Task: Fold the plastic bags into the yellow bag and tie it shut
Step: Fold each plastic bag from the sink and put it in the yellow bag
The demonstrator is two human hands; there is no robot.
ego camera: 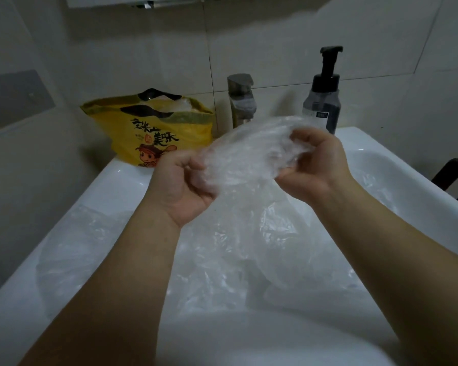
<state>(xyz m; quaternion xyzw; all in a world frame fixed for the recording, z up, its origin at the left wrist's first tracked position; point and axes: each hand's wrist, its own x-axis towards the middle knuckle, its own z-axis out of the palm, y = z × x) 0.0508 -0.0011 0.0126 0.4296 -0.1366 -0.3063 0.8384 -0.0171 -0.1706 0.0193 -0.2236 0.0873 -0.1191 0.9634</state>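
Left hand [181,180]: raised over the basin, fingers curled round the left end of a crumpled clear plastic bag [246,149].
Right hand [315,165]: level with the left hand and apart from it, fingers and thumb pinching the right end of the same bag.
Clear plastic bag: bunched between the two hands, held in the air above the sink [117,180]; a looser part hangs down below the right hand.
Yellow bag: the yellow bag [148,133] stands upright on the sink's back rim at the left, just beside the tap [241,101]. Its mouth is open, with black handles up and what looks like pale plastic inside.
Loose plastic bags [222,260]: heaped in the basin under the forearms; how many cannot be told.
Pump bottle [323,104]: dark, upright, on the rim right of the tap.
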